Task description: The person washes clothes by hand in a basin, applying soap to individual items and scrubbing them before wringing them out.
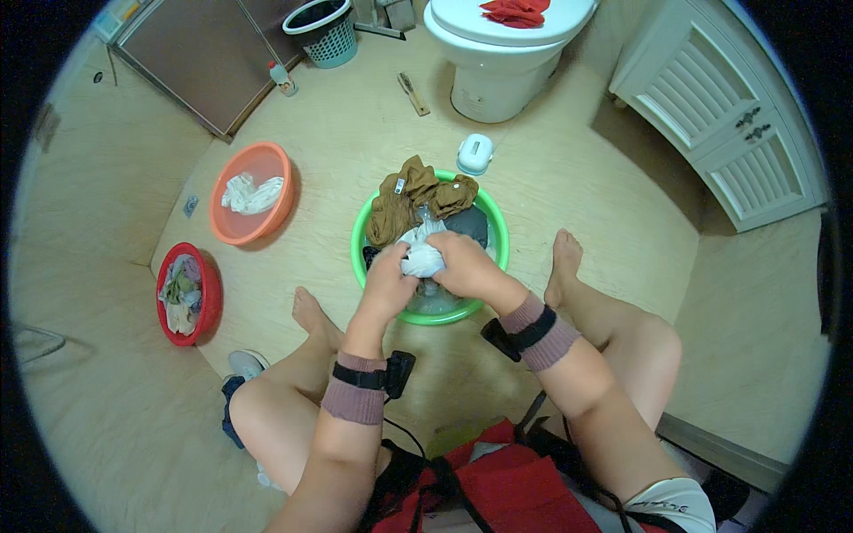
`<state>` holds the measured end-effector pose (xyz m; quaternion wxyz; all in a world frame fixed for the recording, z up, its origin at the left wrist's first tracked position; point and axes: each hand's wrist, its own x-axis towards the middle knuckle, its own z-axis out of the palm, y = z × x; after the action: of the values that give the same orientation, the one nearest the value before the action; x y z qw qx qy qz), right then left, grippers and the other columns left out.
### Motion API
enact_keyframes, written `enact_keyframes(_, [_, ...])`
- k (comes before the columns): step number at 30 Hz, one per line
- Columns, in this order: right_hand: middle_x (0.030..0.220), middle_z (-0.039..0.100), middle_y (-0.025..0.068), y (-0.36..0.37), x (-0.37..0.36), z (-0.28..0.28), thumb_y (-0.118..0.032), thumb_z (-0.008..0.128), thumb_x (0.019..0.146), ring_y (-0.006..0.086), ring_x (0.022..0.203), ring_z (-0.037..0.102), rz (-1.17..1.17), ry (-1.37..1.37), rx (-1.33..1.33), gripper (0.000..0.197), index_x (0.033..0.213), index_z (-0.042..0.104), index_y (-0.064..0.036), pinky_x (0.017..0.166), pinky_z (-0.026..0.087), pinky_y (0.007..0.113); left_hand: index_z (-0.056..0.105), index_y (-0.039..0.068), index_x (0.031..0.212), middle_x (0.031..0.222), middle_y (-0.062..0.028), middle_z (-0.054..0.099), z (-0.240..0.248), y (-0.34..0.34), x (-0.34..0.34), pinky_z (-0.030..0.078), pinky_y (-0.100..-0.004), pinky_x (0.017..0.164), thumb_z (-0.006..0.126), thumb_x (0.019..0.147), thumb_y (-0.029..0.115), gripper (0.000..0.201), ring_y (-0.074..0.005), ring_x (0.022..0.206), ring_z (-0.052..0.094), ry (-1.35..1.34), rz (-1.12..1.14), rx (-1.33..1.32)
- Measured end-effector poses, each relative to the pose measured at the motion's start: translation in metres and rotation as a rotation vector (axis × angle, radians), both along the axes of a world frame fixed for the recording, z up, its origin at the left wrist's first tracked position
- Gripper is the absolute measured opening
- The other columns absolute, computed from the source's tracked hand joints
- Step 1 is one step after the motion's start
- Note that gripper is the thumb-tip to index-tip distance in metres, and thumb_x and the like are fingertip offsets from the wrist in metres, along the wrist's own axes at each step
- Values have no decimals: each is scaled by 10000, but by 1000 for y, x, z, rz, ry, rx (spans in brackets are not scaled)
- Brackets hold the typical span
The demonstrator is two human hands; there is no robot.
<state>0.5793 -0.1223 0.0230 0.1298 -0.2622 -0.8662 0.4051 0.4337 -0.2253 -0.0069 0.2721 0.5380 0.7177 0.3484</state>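
Note:
A white wet-looking cloth (pixel 423 259) is bunched between my two hands, above a round green basin (pixel 503 244). My left hand (pixel 387 282) grips it from the left with curled fingers. From the right, my right hand (pixel 469 266) is closed on the same cloth. Brown clothing (pixel 392 216) with a small white tag lies heaped at the basin's far side. Beside it, a dark grey cloth (pixel 471 226) rests against the right wall. Soapy water (pixel 435 300) shows at the near side of the basin.
To the left stand an orange basin (pixel 286 209) holding white cloth and a red basin (pixel 213 298) of mixed clothes. Past the green basin lie a white soap box (pixel 475 155) and a brush (pixel 413 95). Farther off are a toilet (pixel 498 80), a bin (pixel 330 46) and a cabinet (pixel 711 89).

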Motion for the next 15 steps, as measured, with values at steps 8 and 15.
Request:
enact_keyframes(8, [891, 597, 201, -1, 8, 74, -67, 618, 690, 389, 894, 577, 7, 198, 55, 216, 896, 571, -29, 774, 458, 455, 550, 18, 1016, 929, -184, 591, 90, -3, 9, 462, -396, 782, 570, 650, -23, 369, -369, 899, 572, -137, 103, 158])
enact_keyframes(15, [1229, 509, 219, 5, -6, -128, -66, 590, 760, 413, 1116, 495, -53, -152, 178, 268, 1026, 601, -35, 950, 412, 468, 493, 93, 1230, 1237, -219, 513, -61, 11, 9, 431, -437, 934, 706, 688, 78, 583, -378, 1162, 486, 250, 73, -398])
